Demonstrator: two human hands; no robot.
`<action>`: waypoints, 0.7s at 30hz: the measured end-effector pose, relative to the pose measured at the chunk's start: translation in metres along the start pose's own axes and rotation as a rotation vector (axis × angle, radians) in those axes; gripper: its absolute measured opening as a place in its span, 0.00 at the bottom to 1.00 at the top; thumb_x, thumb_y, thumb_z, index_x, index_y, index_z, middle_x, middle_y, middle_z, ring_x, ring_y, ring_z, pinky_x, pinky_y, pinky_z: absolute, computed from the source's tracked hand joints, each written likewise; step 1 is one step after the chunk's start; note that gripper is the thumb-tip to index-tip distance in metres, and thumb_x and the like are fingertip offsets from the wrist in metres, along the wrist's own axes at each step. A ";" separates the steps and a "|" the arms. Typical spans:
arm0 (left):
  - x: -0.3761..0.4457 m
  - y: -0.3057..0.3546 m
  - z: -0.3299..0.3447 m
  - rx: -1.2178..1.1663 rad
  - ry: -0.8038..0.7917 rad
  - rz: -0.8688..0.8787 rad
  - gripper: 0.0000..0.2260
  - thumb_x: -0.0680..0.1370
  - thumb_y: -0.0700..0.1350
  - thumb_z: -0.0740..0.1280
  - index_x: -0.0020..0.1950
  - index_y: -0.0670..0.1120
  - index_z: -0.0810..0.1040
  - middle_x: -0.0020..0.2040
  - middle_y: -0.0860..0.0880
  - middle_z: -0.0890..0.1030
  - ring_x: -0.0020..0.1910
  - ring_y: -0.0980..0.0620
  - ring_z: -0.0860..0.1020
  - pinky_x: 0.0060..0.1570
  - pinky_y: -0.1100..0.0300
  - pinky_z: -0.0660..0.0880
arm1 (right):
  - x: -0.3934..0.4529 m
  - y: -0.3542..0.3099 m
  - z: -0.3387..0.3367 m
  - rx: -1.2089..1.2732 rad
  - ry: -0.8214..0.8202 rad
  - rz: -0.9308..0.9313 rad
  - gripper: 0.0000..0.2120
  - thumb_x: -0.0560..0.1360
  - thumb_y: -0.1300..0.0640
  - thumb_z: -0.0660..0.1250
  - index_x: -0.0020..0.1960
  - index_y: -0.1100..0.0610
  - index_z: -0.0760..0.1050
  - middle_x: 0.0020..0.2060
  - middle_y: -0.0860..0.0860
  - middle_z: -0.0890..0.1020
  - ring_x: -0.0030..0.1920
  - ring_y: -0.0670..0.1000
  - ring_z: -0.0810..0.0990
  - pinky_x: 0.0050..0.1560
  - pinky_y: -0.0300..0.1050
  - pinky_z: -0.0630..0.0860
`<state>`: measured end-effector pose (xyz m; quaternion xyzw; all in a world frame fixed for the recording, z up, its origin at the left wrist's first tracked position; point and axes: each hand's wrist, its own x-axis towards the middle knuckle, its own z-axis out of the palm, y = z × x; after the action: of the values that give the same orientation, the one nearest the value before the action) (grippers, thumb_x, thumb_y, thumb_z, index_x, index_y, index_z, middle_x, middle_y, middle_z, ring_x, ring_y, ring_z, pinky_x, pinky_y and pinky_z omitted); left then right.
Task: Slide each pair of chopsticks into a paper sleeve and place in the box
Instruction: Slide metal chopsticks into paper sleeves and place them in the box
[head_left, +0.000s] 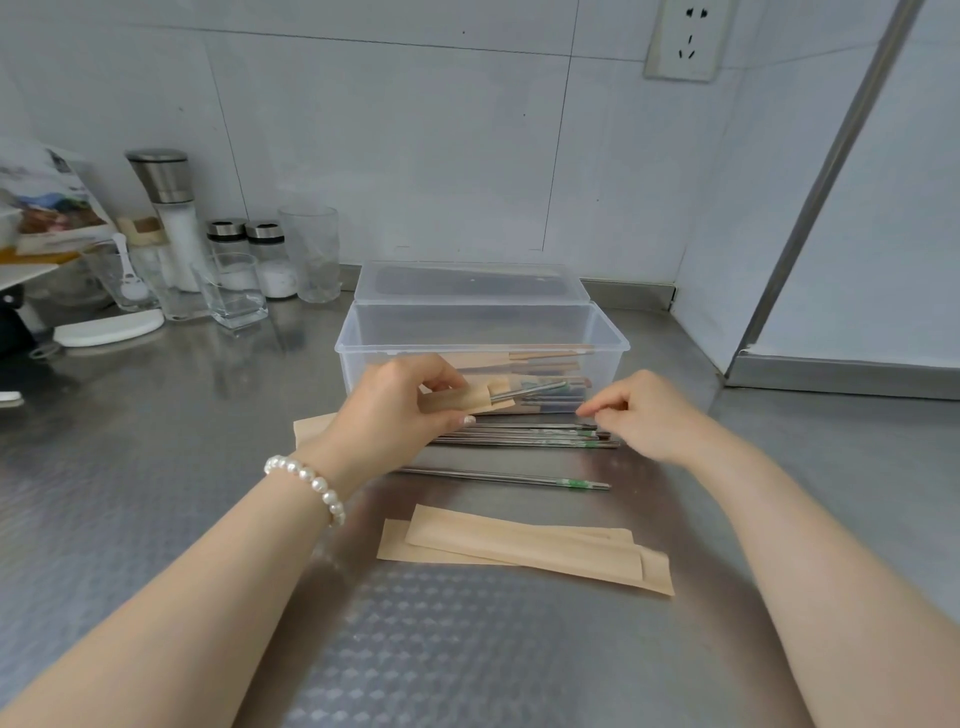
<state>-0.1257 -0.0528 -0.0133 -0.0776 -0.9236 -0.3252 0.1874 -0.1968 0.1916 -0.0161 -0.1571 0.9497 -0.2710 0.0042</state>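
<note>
My left hand (402, 402) grips a tan paper sleeve (467, 401) with a pair of steel chopsticks (530, 391) sticking out of its right end, just in front of the clear plastic box (613, 343). Several sleeved pairs lie inside the box. My right hand (641, 413) hovers over the right ends of a bunch of loose steel chopsticks (519, 436) on the counter, fingers loosely curled and holding nothing. One more loose pair (498, 477) lies nearer to me. Empty paper sleeves (524, 553) lie closest to me, and another sleeve (311, 427) pokes out under my left wrist.
The box's lid (467, 283) stands open behind it. At the back left stand a salt grinder (171, 218), shakers (270, 260), glasses (231, 291) and a white lid (109, 328). A wall corner and steel trim (831, 374) close off the right side.
</note>
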 end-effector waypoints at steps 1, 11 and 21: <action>0.000 0.000 0.000 0.001 -0.004 -0.002 0.10 0.69 0.45 0.74 0.48 0.49 0.78 0.39 0.63 0.74 0.38 0.63 0.71 0.38 0.74 0.65 | 0.001 0.002 0.002 -0.016 -0.017 -0.011 0.09 0.74 0.61 0.66 0.50 0.54 0.83 0.35 0.45 0.80 0.34 0.42 0.74 0.38 0.36 0.68; -0.001 0.000 0.002 0.013 -0.048 0.007 0.09 0.69 0.45 0.73 0.47 0.51 0.78 0.41 0.58 0.76 0.36 0.62 0.71 0.36 0.73 0.65 | 0.001 0.007 0.001 0.118 -0.101 -0.014 0.02 0.69 0.60 0.73 0.41 0.54 0.81 0.26 0.48 0.72 0.26 0.42 0.68 0.29 0.32 0.63; -0.001 -0.002 0.007 0.011 -0.100 0.000 0.09 0.69 0.46 0.74 0.46 0.54 0.77 0.41 0.59 0.75 0.36 0.61 0.70 0.38 0.66 0.65 | 0.001 0.001 0.001 0.057 -0.237 0.010 0.12 0.72 0.63 0.70 0.36 0.52 0.70 0.31 0.48 0.71 0.30 0.44 0.67 0.31 0.30 0.64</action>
<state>-0.1276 -0.0501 -0.0200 -0.0926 -0.9337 -0.3157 0.1416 -0.1985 0.1920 -0.0171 -0.1831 0.9352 -0.2773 0.1223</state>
